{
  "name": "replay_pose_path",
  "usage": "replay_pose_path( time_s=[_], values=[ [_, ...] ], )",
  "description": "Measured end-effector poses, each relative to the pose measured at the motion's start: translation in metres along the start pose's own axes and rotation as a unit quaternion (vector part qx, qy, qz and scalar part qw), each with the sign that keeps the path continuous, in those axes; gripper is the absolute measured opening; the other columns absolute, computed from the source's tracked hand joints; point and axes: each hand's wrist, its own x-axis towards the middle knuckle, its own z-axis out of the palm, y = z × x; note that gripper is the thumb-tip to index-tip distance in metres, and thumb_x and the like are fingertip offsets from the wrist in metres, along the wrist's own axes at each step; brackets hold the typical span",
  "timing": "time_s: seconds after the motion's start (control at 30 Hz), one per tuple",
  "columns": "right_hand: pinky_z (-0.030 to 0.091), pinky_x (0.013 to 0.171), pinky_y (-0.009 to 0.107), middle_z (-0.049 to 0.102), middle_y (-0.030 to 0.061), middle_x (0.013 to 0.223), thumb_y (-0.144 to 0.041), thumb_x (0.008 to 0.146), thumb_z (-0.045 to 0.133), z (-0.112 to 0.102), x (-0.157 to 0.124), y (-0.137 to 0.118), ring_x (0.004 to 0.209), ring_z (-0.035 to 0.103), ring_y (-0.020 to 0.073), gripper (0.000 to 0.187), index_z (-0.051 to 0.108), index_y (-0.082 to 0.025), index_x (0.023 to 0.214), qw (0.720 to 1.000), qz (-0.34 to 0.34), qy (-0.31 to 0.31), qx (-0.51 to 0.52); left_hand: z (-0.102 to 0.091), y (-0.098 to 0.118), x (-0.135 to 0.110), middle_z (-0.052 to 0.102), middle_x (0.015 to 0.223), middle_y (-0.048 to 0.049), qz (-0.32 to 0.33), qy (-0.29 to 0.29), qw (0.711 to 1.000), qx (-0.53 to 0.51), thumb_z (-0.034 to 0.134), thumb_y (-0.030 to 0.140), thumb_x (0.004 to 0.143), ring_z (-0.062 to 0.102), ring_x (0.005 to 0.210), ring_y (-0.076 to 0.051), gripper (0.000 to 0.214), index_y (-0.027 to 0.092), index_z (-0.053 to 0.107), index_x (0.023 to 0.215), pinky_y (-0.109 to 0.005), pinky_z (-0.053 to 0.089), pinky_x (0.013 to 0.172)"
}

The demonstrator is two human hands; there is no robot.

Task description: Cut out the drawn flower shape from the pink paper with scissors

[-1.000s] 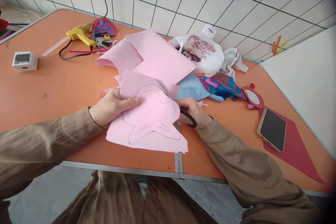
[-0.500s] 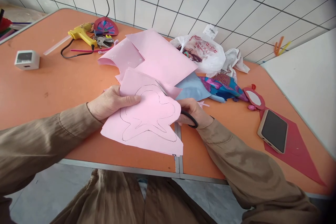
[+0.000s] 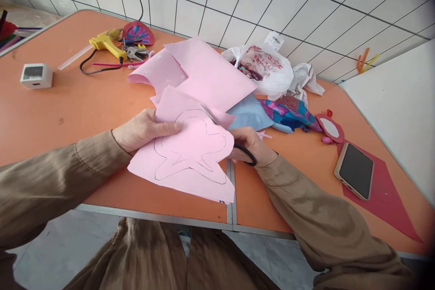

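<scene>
My left hand (image 3: pixel 142 129) pinches the left edge of a pink paper sheet (image 3: pixel 190 154) that carries a pencilled outline of a lobed figure. My right hand (image 3: pixel 251 142) is closed round the black handles of a pair of scissors (image 3: pixel 234 140). The grey blades poke up through the sheet near its top edge. The sheet is held just above the front of the orange table (image 3: pixel 68 108).
More pink sheets (image 3: pixel 204 72), a blue sheet (image 3: pixel 249 115) and a white plastic bag (image 3: pixel 265 65) lie behind. A yellow glue gun (image 3: pixel 105 43), keys (image 3: pixel 134 54) and a white cube (image 3: pixel 36 74) sit at the left. A phone (image 3: pixel 355 170) rests on red paper (image 3: pixel 384 195) at the right.
The pink sheet has turned a little and shifted left and down in my left hand. The scissor blades now show further along the outline near the top.
</scene>
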Motion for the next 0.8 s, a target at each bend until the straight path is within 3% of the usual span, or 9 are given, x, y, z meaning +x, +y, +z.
replay_pose_path(
  time_s=[0.13, 0.3, 0.8],
  values=[
    [0.032, 0.036, 0.019, 0.049, -0.0038, 0.056, -0.051, 0.075, 0.076, 0.0007, -0.0002, -0.0008, 0.04, 0.043, 0.006, 0.042, 0.065, -0.011, 0.079, 1.0, -0.01, -0.006, 0.018, -0.0016, -0.0003, 0.002, 0.076, 0.068, -0.0057, 0.011, -0.006, 1.0, -0.01, 0.086, 0.027, 0.069, 0.071, 0.056, -0.02, 0.014, 0.016, 0.079, 0.073, -0.03, 0.062, 0.062],
    [0.032, 0.036, 0.018, 0.048, -0.0048, 0.054, -0.049, 0.072, 0.079, 0.002, 0.001, -0.0033, 0.039, 0.044, 0.0058, 0.041, 0.063, -0.011, 0.074, 1.0, -0.015, 0.002, 0.012, -0.0027, 0.0029, 0.0027, 0.077, 0.071, -0.005, -0.031, -0.016, 0.999, -0.016, 0.083, 0.018, 0.071, 0.072, 0.059, -0.018, 0.008, 0.014, 0.078, 0.076, -0.029, 0.063, 0.069],
    [0.033, 0.036, 0.018, 0.046, -0.0045, 0.05, -0.048, 0.071, 0.08, 0.0019, 0.0012, -0.0025, 0.038, 0.044, 0.0062, 0.042, 0.058, -0.013, 0.065, 1.0, -0.001, 0.003, 0.017, -0.0074, 0.0019, 0.0053, 0.079, 0.076, -0.0067, -0.061, -0.047, 0.995, -0.059, 0.086, 0.019, 0.07, 0.075, 0.067, -0.021, 0.015, 0.013, 0.078, 0.08, -0.028, 0.063, 0.068]
  ],
)
